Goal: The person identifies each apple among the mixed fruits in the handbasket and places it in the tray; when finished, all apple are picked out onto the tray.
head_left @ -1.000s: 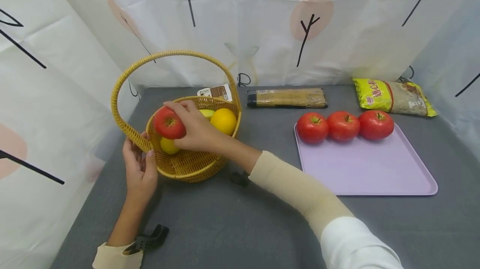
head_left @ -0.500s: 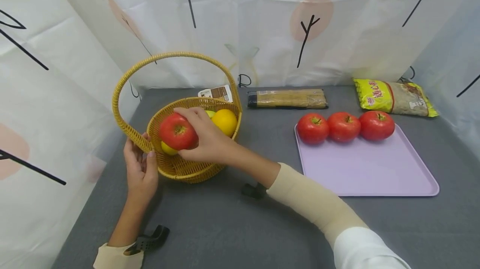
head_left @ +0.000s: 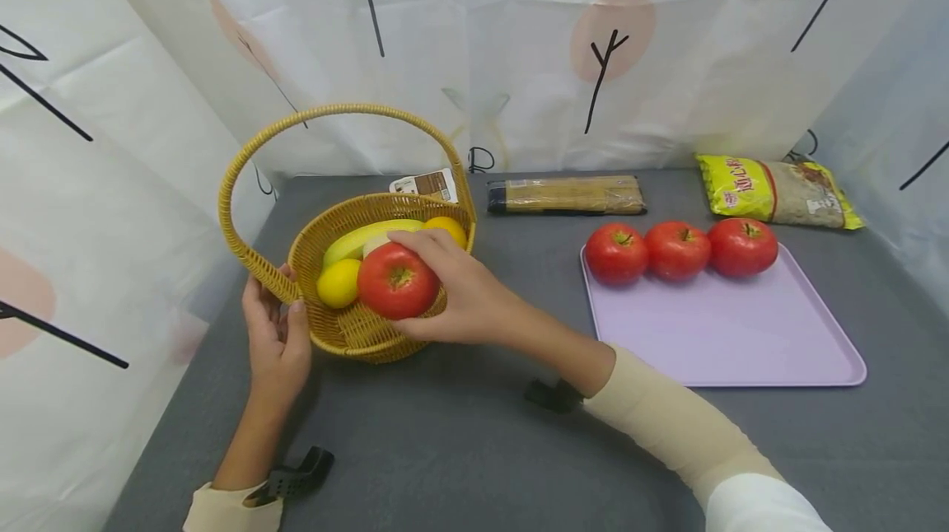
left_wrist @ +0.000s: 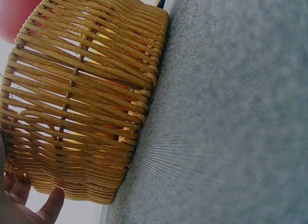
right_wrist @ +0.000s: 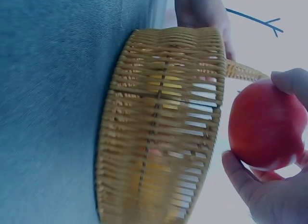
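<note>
In the head view, a red apple (head_left: pixel 398 280) is in my right hand (head_left: pixel 470 289), held over the front of the wicker basket (head_left: pixel 315 326). Fingers and thumb press on opposite sides of the apple, which also shows above the rim in the right wrist view. My left hand (head_left: pixel 278 343) grips the basket's left side at the foot of its tall handle, thumb in front. Inside lie a banana (head_left: pixel 359 241), a lemon (head_left: pixel 338 283) and an orange (head_left: pixel 447 229). A pale round fruit (head_left: pixel 376 244) is mostly hidden behind the apple.
A lilac tray (head_left: pixel 726 343) at the right bears three red apples (head_left: pixel 678 250) along its back edge. Behind stand a pack of dry noodles (head_left: pixel 567 195), a yellow bag (head_left: pixel 774 191) and a brown-and-white packet (head_left: pixel 426 184) beside the basket. Patterned curtain closes the back.
My right hand has moved right and toward me with the apple, from the basket's left side to its front right, uncovering the banana and lemon. My left hand stays at the handle.
</note>
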`<action>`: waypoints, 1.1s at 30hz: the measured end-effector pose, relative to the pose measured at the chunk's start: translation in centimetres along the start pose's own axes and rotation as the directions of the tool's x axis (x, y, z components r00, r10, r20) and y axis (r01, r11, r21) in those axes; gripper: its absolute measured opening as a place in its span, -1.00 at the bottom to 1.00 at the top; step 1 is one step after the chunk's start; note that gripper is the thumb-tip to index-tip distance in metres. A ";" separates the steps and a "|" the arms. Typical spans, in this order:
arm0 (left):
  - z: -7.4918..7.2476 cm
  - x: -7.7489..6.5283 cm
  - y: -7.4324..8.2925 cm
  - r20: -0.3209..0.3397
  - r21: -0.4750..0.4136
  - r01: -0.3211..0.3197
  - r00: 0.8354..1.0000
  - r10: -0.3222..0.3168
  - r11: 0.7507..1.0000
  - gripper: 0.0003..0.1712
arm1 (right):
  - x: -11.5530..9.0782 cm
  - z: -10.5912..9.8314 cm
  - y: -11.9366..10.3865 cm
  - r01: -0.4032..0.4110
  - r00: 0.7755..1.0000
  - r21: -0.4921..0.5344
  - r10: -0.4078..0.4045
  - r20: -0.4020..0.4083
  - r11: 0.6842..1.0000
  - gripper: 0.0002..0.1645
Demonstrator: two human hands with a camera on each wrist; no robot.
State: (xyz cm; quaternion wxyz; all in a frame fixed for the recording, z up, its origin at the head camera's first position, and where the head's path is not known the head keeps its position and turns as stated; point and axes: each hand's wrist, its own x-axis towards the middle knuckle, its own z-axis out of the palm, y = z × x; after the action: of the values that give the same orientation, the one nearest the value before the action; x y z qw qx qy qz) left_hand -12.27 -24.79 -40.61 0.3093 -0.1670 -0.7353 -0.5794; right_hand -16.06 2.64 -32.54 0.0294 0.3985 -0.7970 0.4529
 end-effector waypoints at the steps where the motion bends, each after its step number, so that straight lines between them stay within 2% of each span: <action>1: 0.0 0.0 0.0 0.001 0.004 0.003 1.000 -0.003 1.000 -0.24 | -0.4 -0.3 0.0 0.000 1.000 0.001 0.000 -0.001 1.000 0.04; 10: 0.5 0.1 1.2 0.004 0.032 -0.009 1.000 0.009 0.999 -0.25 | -4.3 -3.3 1.1 -0.033 0.999 -0.046 0.033 -0.004 0.998 0.05; 18: 0.2 0.0 0.0 -0.001 -0.047 -0.013 1.000 0.013 0.999 -0.25 | -7.2 -5.6 1.9 -0.110 0.994 -0.083 0.109 -0.022 0.990 0.04; 23: 0.3 0.1 0.2 -0.001 -0.036 -0.009 1.000 0.009 0.999 -0.26 | -9.4 -6.9 2.3 -0.211 0.977 -0.095 0.209 -0.036 0.973 0.04; 28: 0.4 0.2 0.2 0.002 -0.035 -0.004 1.000 0.004 0.999 -0.26 | -11.2 -8.4 2.7 -0.282 0.958 -0.116 0.274 -0.082 0.952 0.04; 33: 0.3 0.0 0.0 -0.010 -0.039 -0.010 1.000 0.010 0.999 -0.25 | -12.7 -9.8 3.1 -0.398 0.917 -0.100 0.392 -0.074 0.912 0.04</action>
State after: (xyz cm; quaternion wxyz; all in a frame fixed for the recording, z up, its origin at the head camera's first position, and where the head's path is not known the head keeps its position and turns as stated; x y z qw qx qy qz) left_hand -12.42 -24.50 -40.65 0.3125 -0.1738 -0.7217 -0.5927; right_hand -12.50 18.52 -34.12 -0.0192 0.2151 -0.8842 0.4142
